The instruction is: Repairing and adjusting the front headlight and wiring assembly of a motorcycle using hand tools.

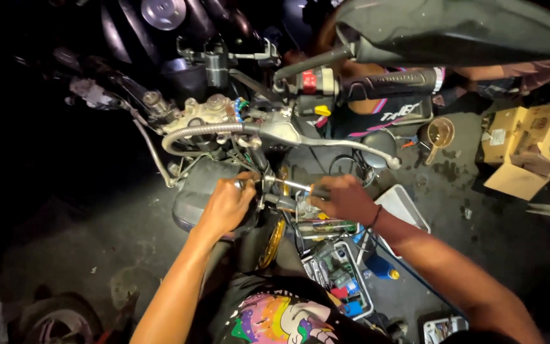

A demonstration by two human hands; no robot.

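1. My left hand (224, 205), at the centre of the frame, is curled closed around a small silver metal fitting (240, 185) on the motorcycle's front end. Thumb and fingertips pinch it, so I judge it is being held steady.
2. My right hand (345, 199), just right of centre, is wrapped shut on the dark handle of a slim silver-shafted hand tool (291, 186). The shaft runs leftwards and its tip meets the same spot that my left hand pinches.
3. I judge the step in hand to be turning or loosening a fastener on the front assembly. The next move calls for keeping the tip seated and the fitting from spinning while the handle turns. The exact fastener is too small and shadowed to tell.
4. The thing worked on is a stripped motorcycle front end. A ribbed grey flexible metal hose (205, 132) curves across centre left. Above right of it lie a silver brake lever (332, 143) and a black rubber handlebar grip (386, 83).
5. Below my hands, a gold-coloured wheel rim (274, 241) shows beside the dark tyre.
6. At lower centre right, an open plastic tray of mixed small parts (342, 280) sits on the stained concrete floor (510, 236).
7. At the far right edge stand tan cardboard boxes (529, 143), well apart from my hands.
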